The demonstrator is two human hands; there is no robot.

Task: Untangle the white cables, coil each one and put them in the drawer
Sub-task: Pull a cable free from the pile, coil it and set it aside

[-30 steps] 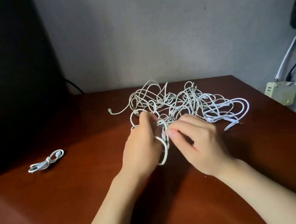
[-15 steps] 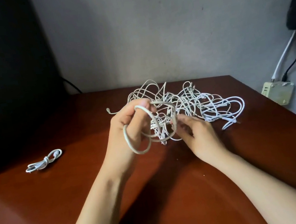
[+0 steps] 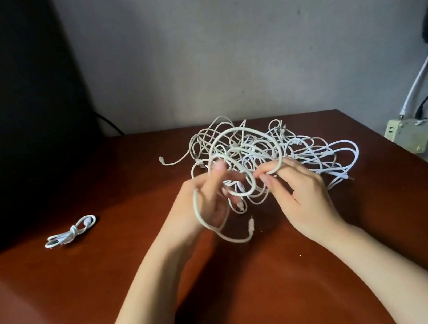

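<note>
Table first: the dark reddish-brown wooden table (image 3: 90, 307) carries what it did a second ago, with the heap of thin tangled white cables (image 3: 315, 154) lying toward its far right. What has changed sits above that heap. A second ago my hands were low and close together at its near edge. Now they are raised and a little apart, and the thicker off-white cable (image 3: 238, 130) has opened into a wide arch between them.

My left hand (image 3: 205, 205) has its fingers curled round one side of that cable, and my right hand (image 3: 302, 198) pinches the other side between thumb and forefinger. I judge that this one cable is working loose and starting its coil, though it is not yet free. The small knotted bundle of white cable (image 3: 71, 231) lies where it did at the near left, already coiled but not put away. A slim white plug end (image 3: 251, 224) now dangles below my left hand.

The drawer is nowhere in view. My left fingers are blurred, so I cannot tell how many loops they hold. Where the arch crosses the heap, I cannot tell whether it passes through other strands.
</note>
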